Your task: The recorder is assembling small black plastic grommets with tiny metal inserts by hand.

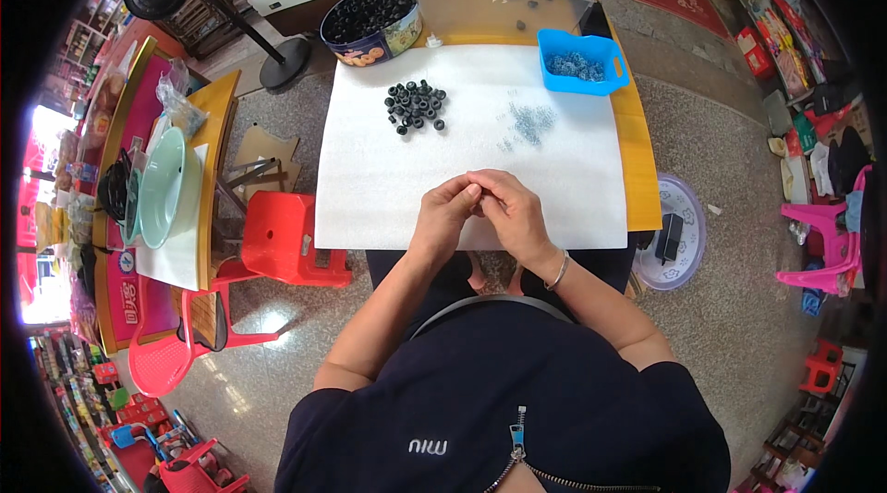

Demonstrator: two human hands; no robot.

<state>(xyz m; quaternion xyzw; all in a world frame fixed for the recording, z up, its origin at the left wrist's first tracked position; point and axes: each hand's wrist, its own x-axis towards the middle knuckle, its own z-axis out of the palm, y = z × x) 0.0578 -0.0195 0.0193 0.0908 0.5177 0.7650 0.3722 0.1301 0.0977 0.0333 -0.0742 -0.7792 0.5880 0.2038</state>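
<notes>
My left hand (445, 208) and my right hand (509, 206) meet over the near part of a white foam sheet (370, 188). Thumbs and fingertips are pinched together, and whatever sits between them is hidden. Beyond my left hand lies a loose cluster of small black ring-shaped parts (416, 107). Further right, a scatter of tiny clear-bluish pieces (530, 123) is spread on the sheet. More of such tiny pieces fill a blue plastic basket (577, 82) at the far right corner. At the far left, an oval tin (374, 48) is heaped with black parts.
A clear plastic box (499, 8) stands behind the sheet on the yellow table (639, 170). Left of the table are a red stool (280, 239) and a black stand fan (285, 63). A round plastic basin (688, 234) sits on the floor to the right.
</notes>
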